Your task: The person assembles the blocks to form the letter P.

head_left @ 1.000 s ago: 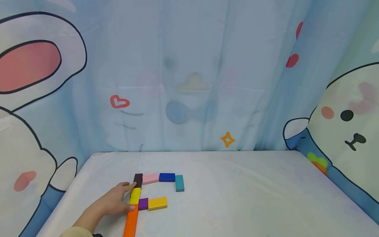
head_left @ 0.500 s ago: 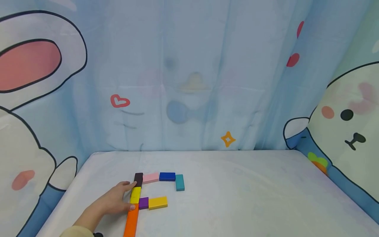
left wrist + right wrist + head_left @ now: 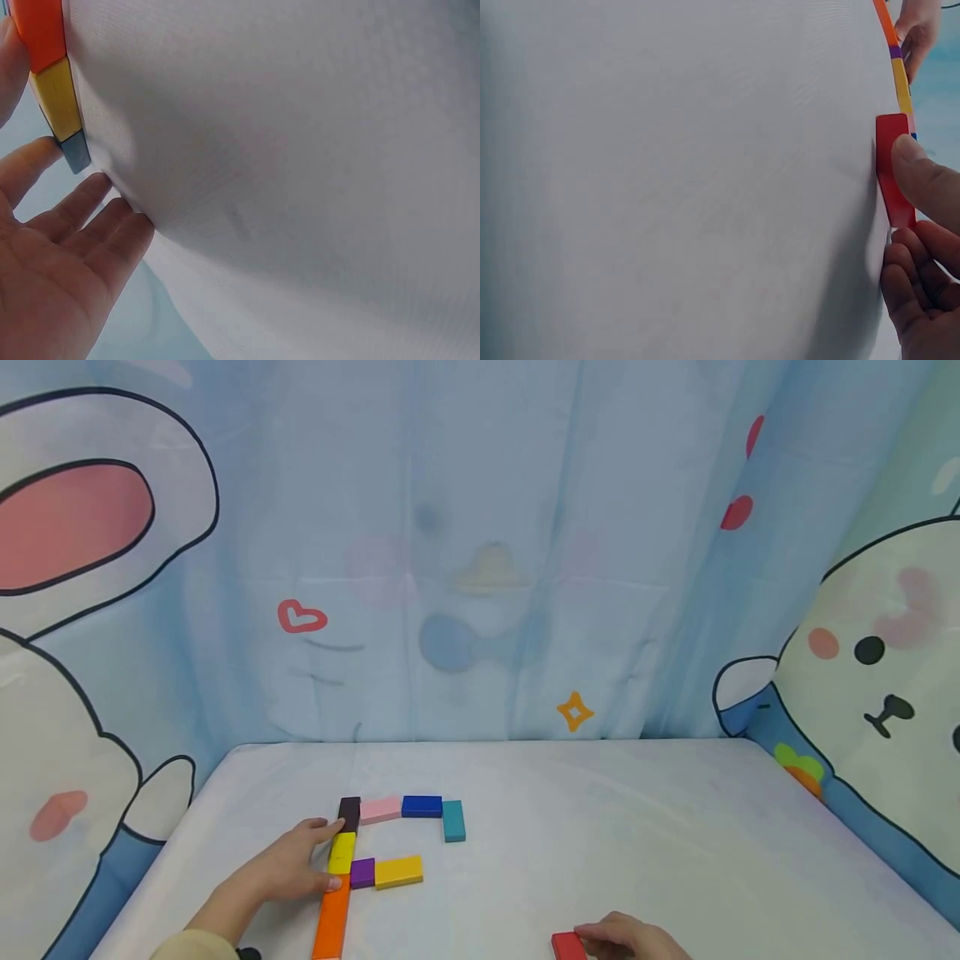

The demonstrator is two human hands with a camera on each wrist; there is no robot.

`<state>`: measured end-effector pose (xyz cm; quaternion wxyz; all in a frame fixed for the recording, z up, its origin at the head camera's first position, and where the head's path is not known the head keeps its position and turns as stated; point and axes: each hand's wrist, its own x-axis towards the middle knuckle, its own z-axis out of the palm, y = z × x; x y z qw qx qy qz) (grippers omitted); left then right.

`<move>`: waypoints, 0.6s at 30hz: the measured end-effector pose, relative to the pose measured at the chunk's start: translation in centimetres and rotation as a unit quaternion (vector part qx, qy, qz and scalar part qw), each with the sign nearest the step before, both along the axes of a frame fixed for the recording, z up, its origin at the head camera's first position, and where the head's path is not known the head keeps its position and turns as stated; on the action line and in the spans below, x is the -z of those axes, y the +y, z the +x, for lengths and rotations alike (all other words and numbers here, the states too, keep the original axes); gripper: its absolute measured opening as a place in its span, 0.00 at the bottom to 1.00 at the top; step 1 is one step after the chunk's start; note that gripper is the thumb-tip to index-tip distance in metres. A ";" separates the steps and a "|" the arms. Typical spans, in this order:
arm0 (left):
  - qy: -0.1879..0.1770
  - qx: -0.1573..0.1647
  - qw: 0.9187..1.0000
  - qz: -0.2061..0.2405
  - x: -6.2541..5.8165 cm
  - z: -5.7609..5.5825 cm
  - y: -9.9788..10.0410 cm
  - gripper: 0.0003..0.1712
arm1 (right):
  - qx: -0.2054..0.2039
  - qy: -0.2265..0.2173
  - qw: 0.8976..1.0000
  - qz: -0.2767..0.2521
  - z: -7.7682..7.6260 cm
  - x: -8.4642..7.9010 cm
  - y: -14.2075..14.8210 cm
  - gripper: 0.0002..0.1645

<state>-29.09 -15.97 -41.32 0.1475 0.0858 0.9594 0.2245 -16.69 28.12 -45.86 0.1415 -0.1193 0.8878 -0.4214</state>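
My left hand [image 3: 288, 864] lies along a column of blocks at the table's left, fingers spread. Its index fingertip touches the black block [image 3: 349, 813], and its thumb rests at the top of the orange block [image 3: 332, 918]. A yellow block [image 3: 342, 852] sits between those two. In the left wrist view the other fingers of the left hand [image 3: 67, 262] extend loosely by the table surface. At the front, right of centre, my right hand [image 3: 630, 937] pinches a red block [image 3: 567, 946]. The right wrist view shows the thumb against the side of this red block [image 3: 889, 169].
A pink block [image 3: 381, 810], a blue block [image 3: 422, 807] and a teal block [image 3: 453, 821] run rightward from the column's top. Lower, a purple block [image 3: 362, 873] and a golden-yellow block [image 3: 399, 872] branch right. A cartoon-printed curtain [image 3: 487, 527] hangs behind the white table [image 3: 637, 827].
My right hand has come into the head view at the front edge, bringing the red block. The left hand keeps its place on the column.
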 end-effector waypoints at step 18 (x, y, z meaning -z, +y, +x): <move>-0.005 0.001 1.000 0.010 -0.1 0.0 -0.1 0.49 | 0.128 -0.012 0.990 0.052 -3.2 -1.9 -6.7 0.38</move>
